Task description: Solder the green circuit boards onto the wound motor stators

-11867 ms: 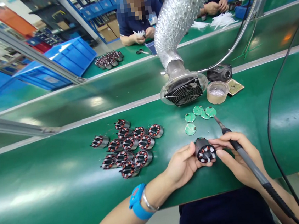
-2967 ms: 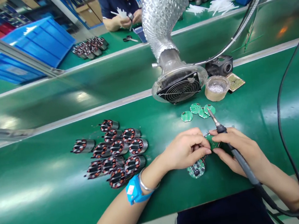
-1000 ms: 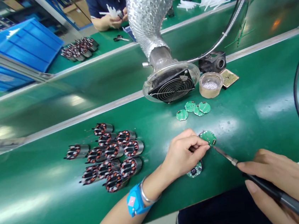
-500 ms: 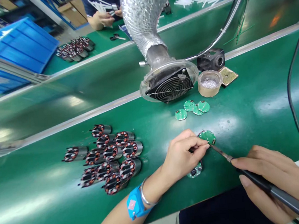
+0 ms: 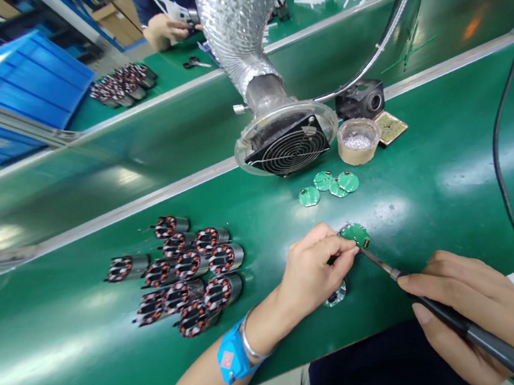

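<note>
My right hand (image 5: 484, 303) is wrapped round the dark handle of a soldering iron (image 5: 384, 266). Its tip meets the lower edge of a round green circuit board (image 5: 352, 232), right by my left fingertips. My left hand (image 5: 313, 266) is closed in a pinch at that same edge; whatever lies between thumb and forefinger is too small or hidden to name. Below this hand a second round part (image 5: 338, 296) with a board-like face shows, partly covered. Several more green circuit boards (image 5: 348, 182) lie farther back, some overlapping.
Several motor stators (image 5: 188, 264) stand grouped on the left. Above the bench hangs a fume extractor (image 5: 291, 146) on a foil duct. Behind the boards are a round tub (image 5: 357, 145) of silvery bits and a square sponge tray (image 5: 390, 127). Beyond the divider, a person's hand (image 5: 169, 29) works.
The view has shifted slightly. Both hands, the soldering iron and the board keep nearly the same positions relative to one another.
</note>
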Tool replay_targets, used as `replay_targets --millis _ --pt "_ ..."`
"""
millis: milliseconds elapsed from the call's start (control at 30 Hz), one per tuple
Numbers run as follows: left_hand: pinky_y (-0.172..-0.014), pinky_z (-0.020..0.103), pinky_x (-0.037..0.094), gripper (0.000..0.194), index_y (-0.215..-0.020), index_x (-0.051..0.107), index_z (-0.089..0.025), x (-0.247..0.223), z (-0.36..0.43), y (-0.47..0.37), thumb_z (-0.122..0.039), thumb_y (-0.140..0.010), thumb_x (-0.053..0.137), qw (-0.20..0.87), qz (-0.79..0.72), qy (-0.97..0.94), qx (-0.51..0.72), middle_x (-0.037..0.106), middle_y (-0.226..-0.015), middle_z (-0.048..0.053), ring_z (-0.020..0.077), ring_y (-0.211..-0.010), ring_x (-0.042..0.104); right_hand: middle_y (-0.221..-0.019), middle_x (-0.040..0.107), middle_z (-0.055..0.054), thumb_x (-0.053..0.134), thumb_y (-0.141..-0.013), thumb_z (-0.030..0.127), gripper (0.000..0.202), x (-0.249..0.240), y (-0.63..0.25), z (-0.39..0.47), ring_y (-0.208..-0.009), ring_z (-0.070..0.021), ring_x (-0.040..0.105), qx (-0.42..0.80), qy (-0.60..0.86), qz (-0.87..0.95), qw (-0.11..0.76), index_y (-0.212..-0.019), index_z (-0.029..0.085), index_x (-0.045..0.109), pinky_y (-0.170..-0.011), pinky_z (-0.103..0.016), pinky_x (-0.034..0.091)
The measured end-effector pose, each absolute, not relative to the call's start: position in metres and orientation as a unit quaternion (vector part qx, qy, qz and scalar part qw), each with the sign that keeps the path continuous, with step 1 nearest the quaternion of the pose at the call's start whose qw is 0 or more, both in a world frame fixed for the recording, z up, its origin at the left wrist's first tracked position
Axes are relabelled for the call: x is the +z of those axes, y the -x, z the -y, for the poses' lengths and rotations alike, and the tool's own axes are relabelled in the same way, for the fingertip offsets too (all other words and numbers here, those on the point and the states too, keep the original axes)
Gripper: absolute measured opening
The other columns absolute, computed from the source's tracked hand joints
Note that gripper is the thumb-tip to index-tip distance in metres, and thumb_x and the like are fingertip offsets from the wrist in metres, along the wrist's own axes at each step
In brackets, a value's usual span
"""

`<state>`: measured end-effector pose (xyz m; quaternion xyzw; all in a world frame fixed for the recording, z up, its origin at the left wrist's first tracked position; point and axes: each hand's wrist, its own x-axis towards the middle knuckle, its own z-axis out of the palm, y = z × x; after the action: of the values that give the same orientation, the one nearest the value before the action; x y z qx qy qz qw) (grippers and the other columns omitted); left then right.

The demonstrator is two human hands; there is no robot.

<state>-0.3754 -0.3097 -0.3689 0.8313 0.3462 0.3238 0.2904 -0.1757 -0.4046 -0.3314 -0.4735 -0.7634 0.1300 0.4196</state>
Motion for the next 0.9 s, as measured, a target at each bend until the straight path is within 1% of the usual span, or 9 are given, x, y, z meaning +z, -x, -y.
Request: replay_targets --millis 133,200,333,367,500,567,733,800,900 --pt "-0.054 0.018 0.047 0.007 -0.081 0.073 -0.014 -0.369 0.310 0.376 -0.015 -0.083 0.066 0.288 -0.350 -0.832 0.320 0.063 -0.067 0.002 0.0100 -0.060 0.059 -0.077 0.066 -0.006 0.055 -0.079 0.007 0.028 -0.324 0.165 0.414 -0.069 -0.0206 0.065 0.120 0.508 0.751 0.405 -0.103 0.019 0.063 -0.056 -0.034 0.052" --pt "-0.054 0.018 0.047 0.007 -0.081 0.073 -0.015 -0.369 0.310 0.376 -0.014 -0.082 0.066 0.288 -0.352 -0.832 0.318 0.063 -0.067 0.002 0.0099 -0.060 0.059 -0.080 0.068 -0.006 0.057 -0.080 0.008 0.032 -0.325 0.161 0.412 -0.072 -0.0216 0.067 0.114 0.501 0.759 0.399 -0.109 0.020 0.062 -0.057 -0.034 0.053" --pt "-0.056 0.019 0.047 0.007 -0.080 0.073 -0.015 -0.369 0.310 0.375 -0.014 -0.082 0.066 0.290 -0.357 -0.832 0.310 0.063 -0.068 0.002 0.0104 -0.061 0.059 -0.083 0.070 -0.002 0.058 -0.083 0.005 0.046 -0.342 0.167 0.391 -0.065 -0.0150 0.066 0.094 0.499 0.732 0.454 -0.126 0.021 0.056 -0.058 -0.028 0.054" --pt "-0.056 0.020 0.047 0.008 -0.080 0.073 -0.015 -0.369 0.310 0.375 -0.014 -0.082 0.065 0.292 -0.359 -0.832 0.307 0.063 -0.069 0.002 0.0104 -0.061 0.059 -0.086 0.071 -0.002 0.057 -0.083 0.003 0.046 -0.348 0.171 0.383 -0.068 -0.0143 0.067 0.097 0.499 0.725 0.465 -0.125 0.022 0.056 -0.062 -0.028 0.055" --pt "-0.056 0.020 0.045 0.009 -0.078 0.072 -0.015 -0.366 0.311 0.375 -0.014 -0.082 0.064 0.299 -0.367 -0.831 0.292 0.060 -0.067 0.002 0.0102 -0.060 0.057 -0.108 0.071 -0.008 0.057 -0.085 0.006 0.030 -0.367 0.184 0.357 -0.097 -0.0197 0.069 0.162 0.464 0.756 0.432 -0.111 0.020 0.059 -0.086 -0.034 0.056" --pt "-0.057 0.021 0.045 0.009 -0.078 0.072 -0.016 -0.361 0.309 0.377 -0.015 -0.082 0.065 0.309 -0.368 -0.832 0.276 0.060 -0.068 0.001 0.0105 -0.062 0.057 -0.110 0.071 -0.008 0.055 -0.085 0.007 0.029 -0.371 0.186 0.351 -0.100 -0.0196 0.068 0.185 0.457 0.761 0.422 -0.110 0.020 0.058 -0.088 -0.034 0.056" --pt "-0.063 0.020 0.046 0.009 -0.083 0.074 -0.018 -0.349 0.287 0.388 -0.014 -0.084 0.065 0.333 -0.310 -0.870 0.189 0.063 -0.072 0.001 0.0109 -0.068 0.060 -0.112 0.070 -0.007 0.058 -0.083 0.007 0.033 -0.375 0.185 0.352 -0.098 -0.0189 0.068 0.198 0.466 0.759 0.410 -0.112 0.022 0.055 -0.087 -0.032 0.056" --pt "-0.062 0.020 0.044 0.010 -0.086 0.074 -0.020 -0.347 0.277 0.393 -0.018 -0.086 0.064 0.308 -0.262 -0.901 0.159 0.063 -0.074 0.000 0.0105 -0.068 0.059 -0.112 0.069 -0.007 0.058 -0.082 0.007 0.034 -0.377 0.186 0.353 -0.098 -0.0194 0.067 0.189 0.464 0.763 0.409 -0.112 0.022 0.054 -0.087 -0.033 0.056" --pt "-0.061 0.023 0.041 0.017 -0.093 0.073 -0.022 -0.350 0.268 0.400 -0.020 -0.092 0.056 0.179 -0.179 -0.953 0.164 0.062 -0.076 0.001 0.0116 -0.068 0.057 -0.111 0.069 -0.008 0.058 -0.083 0.007 0.033 -0.378 0.188 0.353 -0.094 -0.0196 0.067 0.170 0.464 0.763 0.415 -0.113 0.021 0.054 -0.084 -0.034 0.056"
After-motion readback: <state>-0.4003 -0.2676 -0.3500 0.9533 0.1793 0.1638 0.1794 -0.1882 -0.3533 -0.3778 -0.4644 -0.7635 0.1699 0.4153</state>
